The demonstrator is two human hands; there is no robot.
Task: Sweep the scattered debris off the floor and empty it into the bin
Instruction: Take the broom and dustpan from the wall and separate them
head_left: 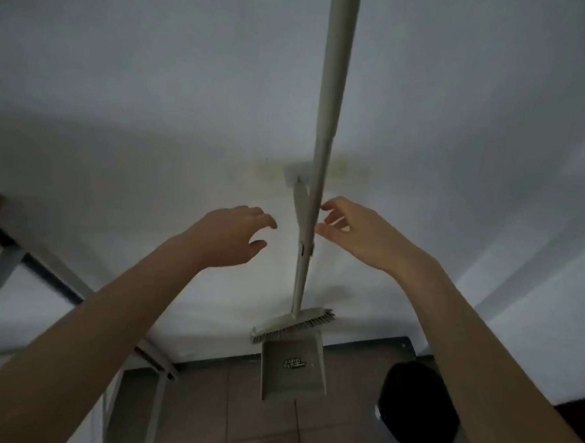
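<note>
A white wall (154, 112) carries a long-handled broom (326, 138), hung upright above the tiled floor (207, 403). A black bin (417, 404) stands near its dustpan (290, 367). The left hand (231, 236) and right hand (358, 231) flank the handle, fingers loosely spread, holding nothing.

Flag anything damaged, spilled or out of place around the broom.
A yellowish stain marks the wall on both sides of the holder where the broom and dustpan hang. Nothing else stands out.

Two hands (234, 235) (361, 233), one broom (327, 121), one dustpan (290, 367), one bin (417, 404).
</note>
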